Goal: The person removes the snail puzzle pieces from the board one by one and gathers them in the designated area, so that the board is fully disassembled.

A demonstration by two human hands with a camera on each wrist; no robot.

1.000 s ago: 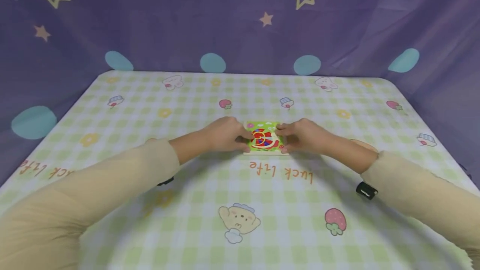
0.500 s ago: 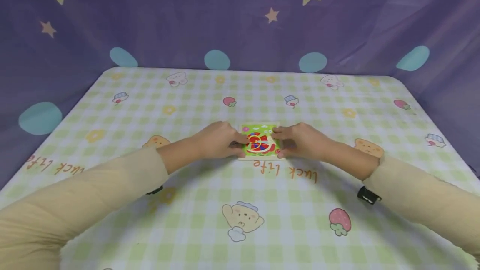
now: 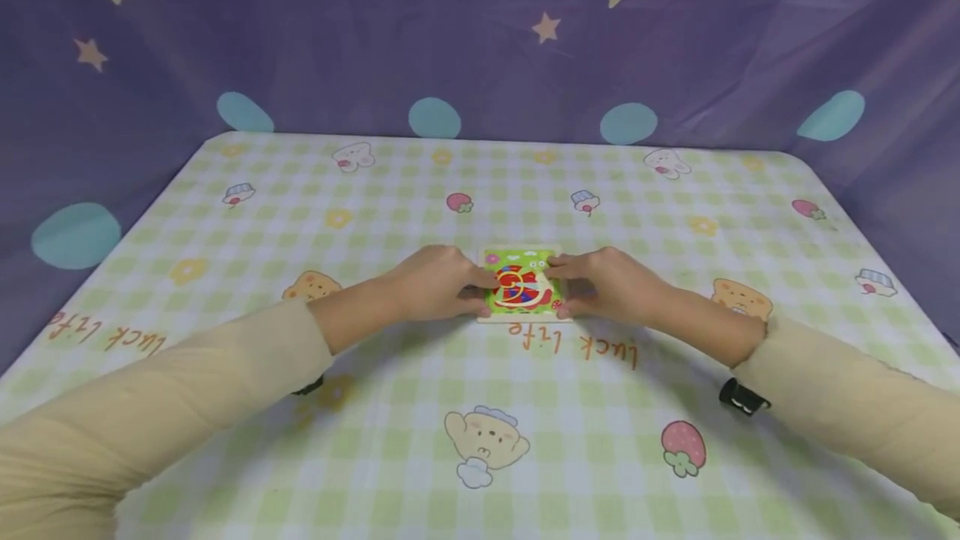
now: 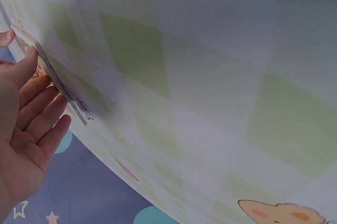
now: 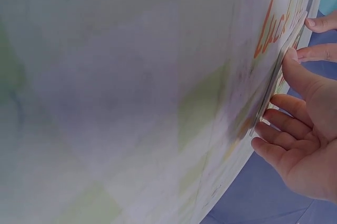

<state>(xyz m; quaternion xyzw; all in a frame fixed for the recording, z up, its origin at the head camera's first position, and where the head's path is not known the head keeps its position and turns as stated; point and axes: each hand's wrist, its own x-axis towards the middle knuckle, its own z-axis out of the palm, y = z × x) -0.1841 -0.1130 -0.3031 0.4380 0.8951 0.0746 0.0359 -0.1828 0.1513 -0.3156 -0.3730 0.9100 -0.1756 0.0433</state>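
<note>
A small square snail puzzle [image 3: 522,294] lies flat on the tablecloth, its face green with a red and blue shell and a pale wooden rim. From the left side my left hand [image 3: 435,283] touches it, the thumb at the near left corner and the index finger on the picture. Opposite, my right hand [image 3: 611,286] touches the right side the same way. In the left wrist view the left hand's fingers [image 4: 39,110] are lightly bent beside the board's edge. Relaxed fingers of the right hand [image 5: 284,129] show along the board in the right wrist view.
A green and white checked tablecloth [image 3: 375,440] with printed cartoons covers the table. Behind it hangs a purple curtain [image 3: 337,40] with stars and teal spots. Dark wrist devices, such as the one under the right sleeve [image 3: 742,397], sit below the cuffs.
Over the last second the hands and puzzle have come slightly nearer relative to the printed lettering, which the board's near edge now reaches. In the last half second almost nothing has moved.
</note>
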